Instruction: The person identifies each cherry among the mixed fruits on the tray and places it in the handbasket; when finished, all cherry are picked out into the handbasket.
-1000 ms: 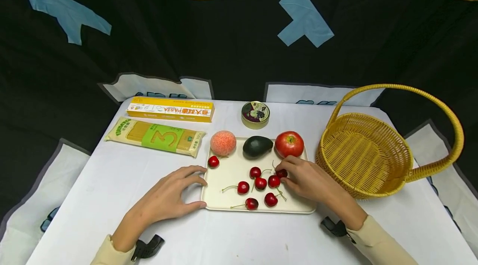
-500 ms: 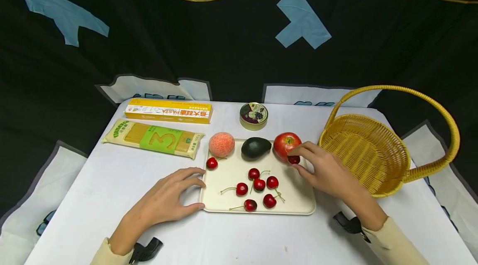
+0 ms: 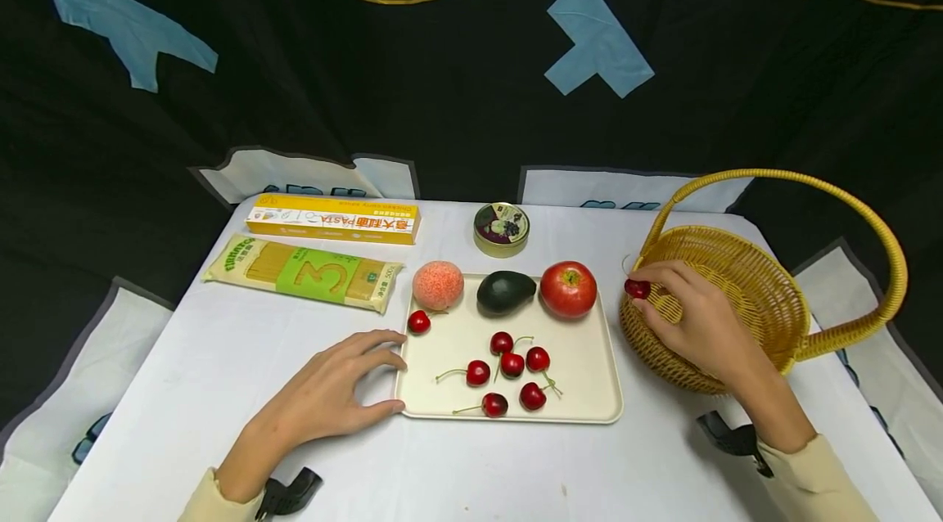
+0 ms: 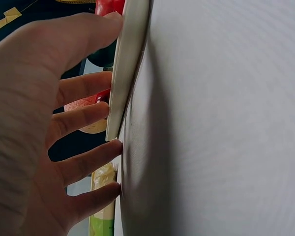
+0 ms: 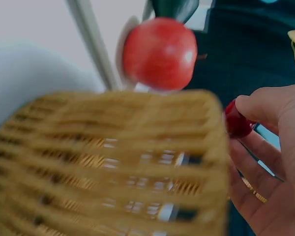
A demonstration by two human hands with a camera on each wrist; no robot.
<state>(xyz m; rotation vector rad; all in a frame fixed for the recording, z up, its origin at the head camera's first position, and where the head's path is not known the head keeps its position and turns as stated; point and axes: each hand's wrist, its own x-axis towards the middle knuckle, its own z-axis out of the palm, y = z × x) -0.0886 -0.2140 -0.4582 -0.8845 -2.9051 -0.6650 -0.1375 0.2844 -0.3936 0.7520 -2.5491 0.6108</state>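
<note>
Between thumb and fingers my right hand pinches a dark red cherry, its thin stem pointing up. In the head view this hand overlaps the left rim of the yellow wicker basket; the right wrist view shows the cherry right beside the woven wall. My left hand rests with fingers and thumb spread at the left edge of a cream tray, fingertips touching its rim. Several stemmed cherries lie on the tray, and a single cherry sits near its left side.
Along the tray's far edge are a peach-like pink fruit, an avocado and a red apple. Behind stands a round tin. A pasta box and a spaghetti packet lie at the back left. The basket's tall handle arches up.
My right hand has lifted one cherry off the tray and carried it right, past the apple, to the basket's rim. My left hand has stayed at the tray's edge.
</note>
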